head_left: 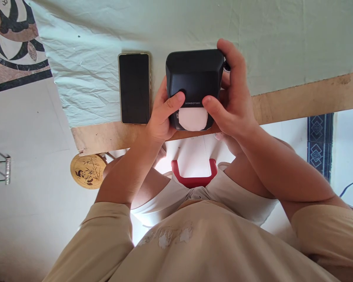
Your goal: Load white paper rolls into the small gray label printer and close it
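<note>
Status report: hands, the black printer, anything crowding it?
Left hand and right hand both gripping black printer. White label at its slot. Phone lies close beside.

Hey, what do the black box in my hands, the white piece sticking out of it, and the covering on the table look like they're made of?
Black box: likely matte moulded plastic, with smooth rounded corners and a soft sheen. White piece: probably paper or label stock, flat and dull, though I can't be sure. Table covering: a thin pale green sheet, cloth or paper, going by its creases and wrinkles.
</note>
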Tool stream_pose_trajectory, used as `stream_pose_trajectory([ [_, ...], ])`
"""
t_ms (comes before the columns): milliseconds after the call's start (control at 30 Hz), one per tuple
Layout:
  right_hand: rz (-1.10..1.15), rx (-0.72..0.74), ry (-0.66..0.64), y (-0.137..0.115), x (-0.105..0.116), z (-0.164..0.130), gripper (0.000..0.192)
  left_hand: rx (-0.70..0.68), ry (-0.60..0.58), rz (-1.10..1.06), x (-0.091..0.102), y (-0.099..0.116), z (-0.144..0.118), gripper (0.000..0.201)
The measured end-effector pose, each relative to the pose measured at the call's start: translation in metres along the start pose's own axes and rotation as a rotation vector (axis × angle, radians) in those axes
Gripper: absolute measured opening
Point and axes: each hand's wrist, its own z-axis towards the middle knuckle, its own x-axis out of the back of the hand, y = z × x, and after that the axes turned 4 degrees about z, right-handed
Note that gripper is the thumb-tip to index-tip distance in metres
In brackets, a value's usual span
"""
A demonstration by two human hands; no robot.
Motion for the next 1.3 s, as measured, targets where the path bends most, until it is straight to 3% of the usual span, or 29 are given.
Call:
stream_pose_trajectory([
  [100,0.055,0.058,0.071,-0.006,0.006,-0.001,0.054,-0.016,-0.033,-0.03,0.003,-0.001,0.003,0.033],
  [200,0.045,0.204,0.287,-0.009,0.01,0.0,0.035,-0.002,-0.019,-0.112,0.002,0.002,0.005,0.028],
  [300,0.102,0.186,0.452,-0.008,0.01,0.002,0.024,0.036,0.009,-0.196,-0.003,0.006,0.007,0.045],
  [367,0.094,0.174,0.497,-0.004,0.009,0.004,0.021,0.065,0.066,-0.187,-0.004,0.007,0.008,0.043],
  [500,-0.109,0.274,0.457,0.002,0.011,0.005,0.017,0.113,0.187,-0.121,-0.002,0.002,0.011,0.031],
  [633,-0.274,0.394,0.297,-0.003,0.016,0.005,0.027,0.116,0.074,-0.124,-0.003,-0.001,0.009,0.036],
  [700,-0.316,0.371,0.202,-0.007,0.017,0.005,0.034,0.096,0.037,-0.106,-0.005,0.0,0.007,0.036],
  [833,-0.387,0.28,0.08,-0.011,0.016,0.004,0.041,0.085,0.055,-0.086,-0.005,0.002,0.005,0.028],
  [933,-0.349,0.371,0.048,-0.01,0.017,0.005,0.049,0.106,0.05,-0.137,-0.004,0.003,0.005,0.025],
  [1100,-0.347,0.449,0.122,-0.008,0.022,0.01,0.048,0.146,-0.013,-0.188,-0.011,0.007,0.006,0.041],
  [1167,-0.381,0.447,0.232,-0.009,0.022,0.011,0.04,0.151,-0.034,-0.177,-0.013,0.009,0.006,0.043],
  [1300,-0.332,0.508,0.504,-0.012,0.017,0.012,0.013,0.133,-0.05,-0.085,-0.012,0.007,0.006,0.028],
])
